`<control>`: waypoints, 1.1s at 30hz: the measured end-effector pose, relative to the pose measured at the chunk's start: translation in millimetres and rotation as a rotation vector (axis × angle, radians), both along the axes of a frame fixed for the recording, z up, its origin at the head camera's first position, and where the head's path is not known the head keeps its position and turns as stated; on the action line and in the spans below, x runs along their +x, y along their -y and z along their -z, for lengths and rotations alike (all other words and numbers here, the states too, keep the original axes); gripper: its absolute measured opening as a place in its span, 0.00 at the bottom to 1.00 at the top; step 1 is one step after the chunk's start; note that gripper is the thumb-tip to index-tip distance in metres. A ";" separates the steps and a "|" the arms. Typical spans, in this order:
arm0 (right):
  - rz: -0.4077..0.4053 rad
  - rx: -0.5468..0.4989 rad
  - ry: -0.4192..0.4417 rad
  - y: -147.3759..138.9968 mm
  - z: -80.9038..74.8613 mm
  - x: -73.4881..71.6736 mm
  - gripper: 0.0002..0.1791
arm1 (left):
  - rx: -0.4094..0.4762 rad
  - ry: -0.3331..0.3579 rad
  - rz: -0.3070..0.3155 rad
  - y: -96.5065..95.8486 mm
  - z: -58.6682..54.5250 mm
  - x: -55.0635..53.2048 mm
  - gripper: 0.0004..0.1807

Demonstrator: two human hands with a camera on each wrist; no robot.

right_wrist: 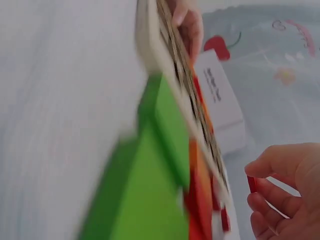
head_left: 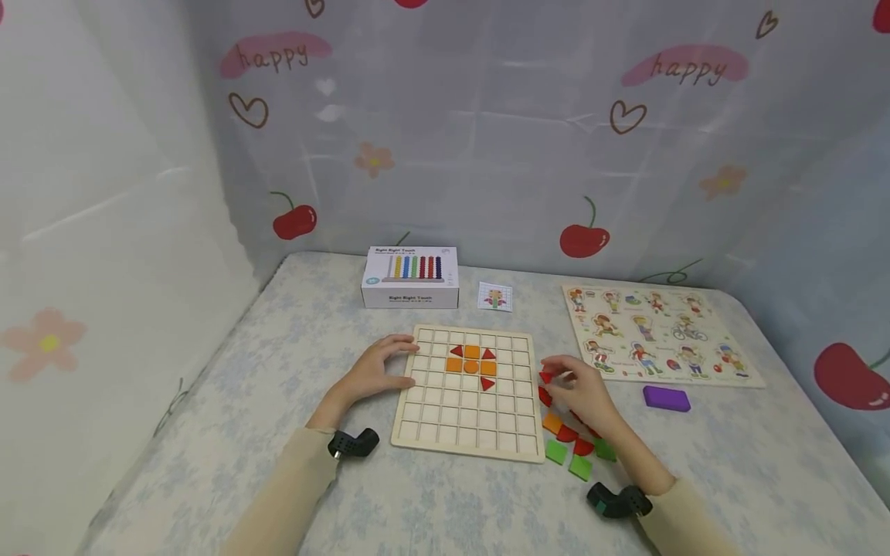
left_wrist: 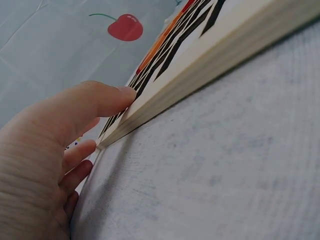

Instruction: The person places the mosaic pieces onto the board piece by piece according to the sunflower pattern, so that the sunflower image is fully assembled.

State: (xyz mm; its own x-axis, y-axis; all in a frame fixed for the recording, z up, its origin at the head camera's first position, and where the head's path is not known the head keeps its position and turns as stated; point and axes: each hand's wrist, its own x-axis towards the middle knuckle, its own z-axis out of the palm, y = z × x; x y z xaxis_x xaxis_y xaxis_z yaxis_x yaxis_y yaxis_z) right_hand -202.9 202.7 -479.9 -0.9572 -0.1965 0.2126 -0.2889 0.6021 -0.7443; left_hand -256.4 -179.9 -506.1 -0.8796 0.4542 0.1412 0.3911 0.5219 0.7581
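A square wooden grid board (head_left: 467, 423) lies on the table, with several orange tiles and red triangle tiles in its upper cells. My left hand (head_left: 371, 369) rests at the board's left edge. In the left wrist view, that thumb (left_wrist: 112, 100) touches the rim while the fingers lie near the side. Just beyond the board's right edge, my right hand (head_left: 580, 390) pinches a small red tile (right_wrist: 251, 184) between thumb and finger. Beneath and around this hand lie loose tiles: an orange square (head_left: 552, 422), red pieces (head_left: 582, 447) and green pieces (head_left: 580, 466); some are partly hidden.
A white box (head_left: 410, 296) stands behind the board, beside a small pattern card (head_left: 494, 296). At the right lies a picture puzzle board (head_left: 660, 332) with a purple block (head_left: 666, 398) in front of it. Patterned curtains (head_left: 473, 154) enclose the table's back and sides.
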 end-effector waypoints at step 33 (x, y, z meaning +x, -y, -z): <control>-0.203 -0.098 0.062 126.8 4.8 -15.4 0.17 | -0.007 0.010 -0.013 -1.2 -0.3 -0.9 0.32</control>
